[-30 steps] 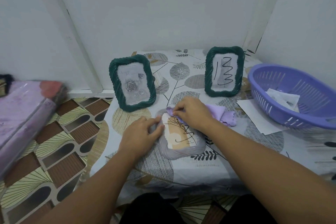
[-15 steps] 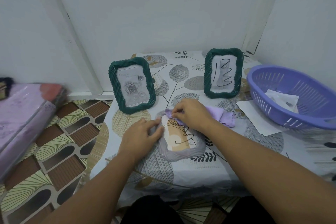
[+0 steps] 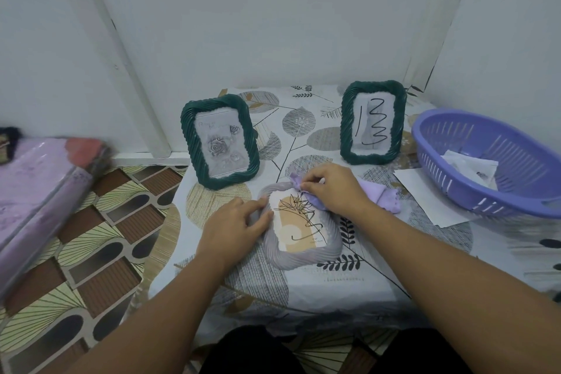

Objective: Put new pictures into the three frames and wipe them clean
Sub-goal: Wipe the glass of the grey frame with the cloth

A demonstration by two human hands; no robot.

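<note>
Three frames are on the table [image 3: 303, 306]: two green ones stand upright at the back, the left green frame [image 3: 219, 142] and the right green frame [image 3: 372, 122], and the grey frame [image 3: 299, 226] lies flat near the front edge. The right hand [image 3: 329, 189] pinches a lilac cloth [image 3: 376, 196] against the grey frame's top corner. The left hand [image 3: 235, 224] rests on its left rim, fingers laid along it and steadying it. The frame looks light and rigid, its glazing probably fragile (material cannot be confirmed). It is best held by the ribbed rim, since the pane would likely smear. The cloth is soft.
</note>
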